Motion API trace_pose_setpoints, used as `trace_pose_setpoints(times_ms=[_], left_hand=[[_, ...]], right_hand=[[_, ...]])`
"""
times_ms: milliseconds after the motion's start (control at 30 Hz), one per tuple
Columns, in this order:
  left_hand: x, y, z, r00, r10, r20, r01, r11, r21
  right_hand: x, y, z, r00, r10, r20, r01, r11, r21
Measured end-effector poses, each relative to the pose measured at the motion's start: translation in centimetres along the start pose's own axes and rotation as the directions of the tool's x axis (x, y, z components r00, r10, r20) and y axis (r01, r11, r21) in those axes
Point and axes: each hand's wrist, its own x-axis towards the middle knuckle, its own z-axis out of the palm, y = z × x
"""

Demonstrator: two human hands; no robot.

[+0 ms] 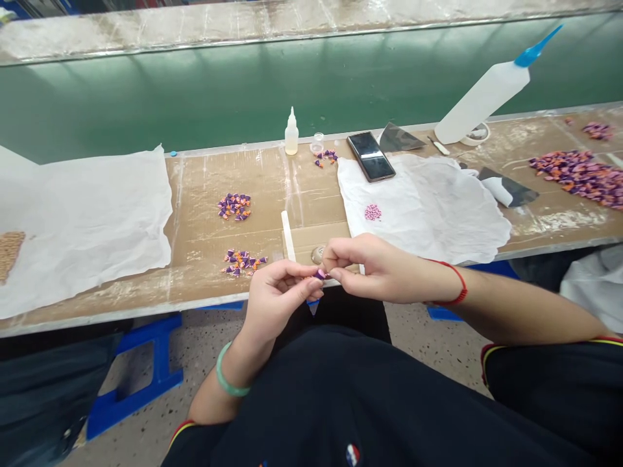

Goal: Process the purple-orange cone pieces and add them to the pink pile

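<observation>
My left hand (278, 293) and my right hand (372, 267) meet just in front of the table's near edge, above my lap. Both pinch one small purple piece (320, 274) between thumb and fingertips. A green bangle circles my left wrist, a red string my right. On the brown table (204, 194) lie two small heaps of purple and orange pieces, one near the edge (242, 262) and one further back (234, 205). A white stick (288, 235) lies just beyond my hands.
White cloths cover the table at left (82, 220) and right (428, 207); tiny pink beads (372, 211) sit on the right one. A phone (370, 155), small glue bottle (291, 133), large squeeze bottle (487, 94) and big heap of pieces (581, 175) stand behind.
</observation>
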Motion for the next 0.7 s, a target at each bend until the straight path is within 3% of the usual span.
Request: trace_pose_setpoints(times_ms=[700], left_hand=[[-0.09,-0.12,0.38,1.000,0.005,-0.008,-0.005,1.000,0.029]], right_hand=[[-0.07,-0.60,0.15,1.000,-0.016,0.002,0.016,0.984,-0.180]])
